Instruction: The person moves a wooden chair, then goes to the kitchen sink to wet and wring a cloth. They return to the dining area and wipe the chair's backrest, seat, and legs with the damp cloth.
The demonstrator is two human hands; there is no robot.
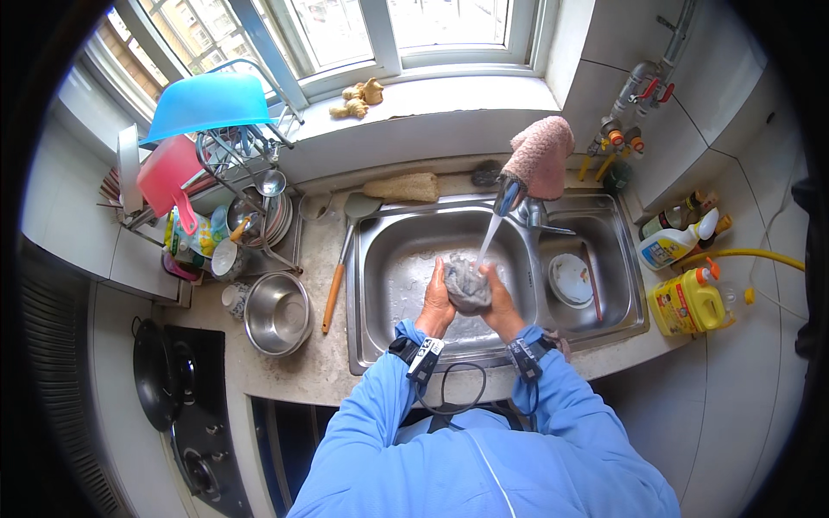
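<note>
Between my two hands is a wet, bunched grey cloth (467, 285), held over the large basin of the stainless-steel sink (388, 285). My left hand (438, 301) grips its left side, and my right hand (500, 304) grips its right side. Water runs from the faucet (506, 195) in a stream that reaches the cloth near my right fingers. A pink towel (544, 158) is draped over the faucet. The underside of the cloth and parts of my fingers are hidden.
The small basin holds a white plate (571, 278) and chopsticks (592, 281). Left of the sink lie a wooden-handled spatula (334, 298) and a steel pot (277, 314). A yellow detergent jug (686, 301) and a spray bottle (677, 243) stand right. A dish rack (285, 256) stands at left.
</note>
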